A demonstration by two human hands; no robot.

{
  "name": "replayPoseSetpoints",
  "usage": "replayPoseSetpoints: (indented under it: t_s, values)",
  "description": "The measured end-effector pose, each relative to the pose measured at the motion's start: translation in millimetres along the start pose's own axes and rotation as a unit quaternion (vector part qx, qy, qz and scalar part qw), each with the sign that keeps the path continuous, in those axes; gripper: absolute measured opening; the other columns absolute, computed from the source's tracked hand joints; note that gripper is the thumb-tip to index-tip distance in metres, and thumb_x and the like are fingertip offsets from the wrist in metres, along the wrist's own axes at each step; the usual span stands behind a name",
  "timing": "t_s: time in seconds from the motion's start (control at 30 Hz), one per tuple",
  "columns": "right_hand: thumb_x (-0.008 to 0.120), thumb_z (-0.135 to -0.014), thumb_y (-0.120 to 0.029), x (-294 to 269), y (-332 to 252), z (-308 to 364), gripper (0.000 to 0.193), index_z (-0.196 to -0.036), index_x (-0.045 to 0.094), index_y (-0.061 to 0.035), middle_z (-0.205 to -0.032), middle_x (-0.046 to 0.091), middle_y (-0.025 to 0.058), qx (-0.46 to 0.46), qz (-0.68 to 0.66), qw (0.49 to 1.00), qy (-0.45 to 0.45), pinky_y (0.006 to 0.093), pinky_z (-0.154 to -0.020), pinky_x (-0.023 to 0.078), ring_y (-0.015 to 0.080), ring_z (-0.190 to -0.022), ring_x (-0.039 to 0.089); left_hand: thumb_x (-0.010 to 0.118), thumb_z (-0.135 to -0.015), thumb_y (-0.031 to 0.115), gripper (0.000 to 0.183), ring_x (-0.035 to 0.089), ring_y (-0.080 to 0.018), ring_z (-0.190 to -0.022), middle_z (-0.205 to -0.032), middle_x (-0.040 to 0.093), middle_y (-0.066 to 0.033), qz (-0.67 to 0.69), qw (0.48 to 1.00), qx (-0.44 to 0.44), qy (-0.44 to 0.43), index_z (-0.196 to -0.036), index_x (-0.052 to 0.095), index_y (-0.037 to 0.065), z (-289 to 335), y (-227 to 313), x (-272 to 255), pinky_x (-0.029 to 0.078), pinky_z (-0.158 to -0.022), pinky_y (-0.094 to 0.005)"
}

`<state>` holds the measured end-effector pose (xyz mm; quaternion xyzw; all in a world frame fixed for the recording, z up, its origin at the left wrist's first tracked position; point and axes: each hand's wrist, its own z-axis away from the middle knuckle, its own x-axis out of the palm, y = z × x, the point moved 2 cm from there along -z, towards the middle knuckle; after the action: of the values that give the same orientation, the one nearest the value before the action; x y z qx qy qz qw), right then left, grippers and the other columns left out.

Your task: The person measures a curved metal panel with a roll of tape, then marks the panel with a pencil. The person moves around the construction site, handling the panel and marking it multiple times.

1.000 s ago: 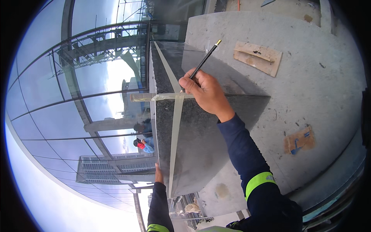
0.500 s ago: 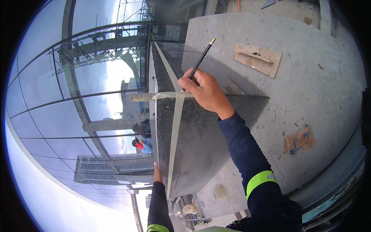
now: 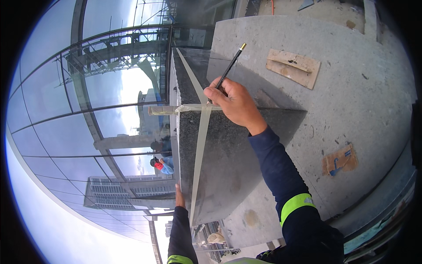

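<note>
Black pencil, probably light, stiff and brittle-tipped, suits a low pinch; the right hand clamps it, the left hand is beside dark stone, grip unclear.

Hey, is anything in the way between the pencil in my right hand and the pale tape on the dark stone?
Nothing visible. The pencil, pinched in the right hand, slants down with its tip at the pale tape, where strips meet on the dark stone.

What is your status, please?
Right hand holding black pencil, tip at pale tape crossing. Left hand at left edge of dark slab. Nothing visibly blocking pencil.
</note>
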<state>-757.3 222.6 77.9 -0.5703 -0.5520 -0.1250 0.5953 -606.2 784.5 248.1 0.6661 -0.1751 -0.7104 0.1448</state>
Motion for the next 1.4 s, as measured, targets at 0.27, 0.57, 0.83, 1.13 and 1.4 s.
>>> replayPoseSetpoints:
  t_s: [0.27,0.57,0.83,1.13,1.4]
  values:
    - [0.071,-0.104,-0.035,2.5,-4.0,1.4,0.031,-0.096,0.069,-0.0049,-0.072,0.066,0.0026,0.009,0.022,1.0,0.02,0.0294,-0.061,0.047,0.0105,-0.066,0.06,0.033,-0.1,0.084,0.107,0.026,-0.0277,-0.159,-0.172,0.032,-0.0142,-0.014,1.0,-0.013,0.023,-0.168,0.024,0.001,-0.9,-3.4,-7.9,0.017,-0.129,-0.0401]
    - [0.073,-0.103,-0.035,-4.3,19.7,6.2,0.028,-0.099,0.069,-0.0082,-0.081,0.068,-0.0014,0.037,-0.17,0.977,0.119,0.0201,-0.064,0.047,0.003,-0.071,0.057,0.029,-0.101,0.083,0.103,0.039,-0.0273,-0.153,-0.163,0.047,-0.0167,-0.061,0.998,0.012,0.01,-0.162,0.041,0.001,6.7,5.2,-4.3,0.023,-0.127,-0.0359]
    - [0.08,-0.097,-0.018,9.6,16.2,27.8,0.019,-0.097,0.066,-0.006,-0.084,0.07,0.0026,-0.098,-0.152,0.969,0.169,0.0221,-0.07,0.051,0.0065,-0.076,0.063,0.032,-0.1,0.082,0.094,0.045,-0.0333,-0.151,-0.157,0.055,-0.0186,-0.127,0.986,0.058,0.086,-0.153,0.057,0.01,36.5,45.9,18.2,0.03,-0.124,-0.0372]
    - [0.078,-0.092,-0.009,41.5,23.9,64.6,0.014,-0.093,0.065,-0.0049,-0.081,0.064,-0.0005,-0.219,0.017,0.951,0.216,0.0238,-0.066,0.047,0.0056,-0.071,0.056,0.029,-0.098,0.084,0.087,0.057,-0.0388,-0.139,-0.144,0.067,-0.0156,-0.162,0.976,0.072,0.127,-0.15,0.062,0.023,34.8,36.6,21.3,0.04,-0.116,-0.0433]
    - [0.078,-0.092,-0.01,40.6,26.4,62.4,0.013,-0.092,0.067,-0.0033,-0.082,0.067,0.0017,-0.238,0.091,0.938,0.234,0.0251,-0.066,0.049,0.0077,-0.071,0.06,0.031,-0.098,0.083,0.084,0.057,-0.0356,-0.14,-0.148,0.065,-0.011,-0.159,0.979,0.073,0.108,-0.152,0.06,0.025,39.9,43.0,16.0,0.04,-0.117,-0.043]
